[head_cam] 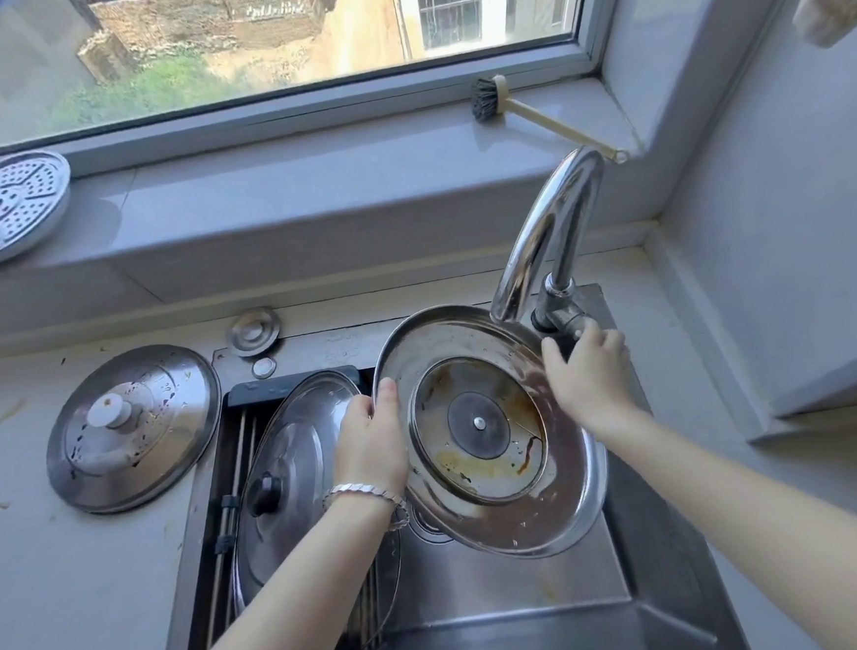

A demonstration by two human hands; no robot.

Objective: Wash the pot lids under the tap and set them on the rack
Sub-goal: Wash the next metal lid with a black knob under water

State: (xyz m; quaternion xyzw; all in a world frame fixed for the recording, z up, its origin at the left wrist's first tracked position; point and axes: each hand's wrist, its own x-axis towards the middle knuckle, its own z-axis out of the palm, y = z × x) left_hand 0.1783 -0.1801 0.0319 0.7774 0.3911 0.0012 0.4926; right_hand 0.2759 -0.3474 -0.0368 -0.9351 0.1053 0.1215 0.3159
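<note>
My left hand (374, 442) grips the left rim of a large steel pot lid (503, 519), held tilted over the sink with its stained underside facing me. My right hand (586, 374) reaches past the lid's upper right rim and its fingers curl round the tap handle (562, 322) at the base of the curved tap (547, 228). No water runs from the spout. A second lid with a black knob (284, 469) lies on the rack (234, 489) over the sink's left side. A third lid with a white knob (132, 427) lies on the counter at the left.
A small steel sink plug (253, 331) sits behind the sink (514, 595). A perforated steamer plate (2, 207) leans on the window sill at the left, and a dish brush (527, 111) lies on the sill at the right. A wall stands close on the right.
</note>
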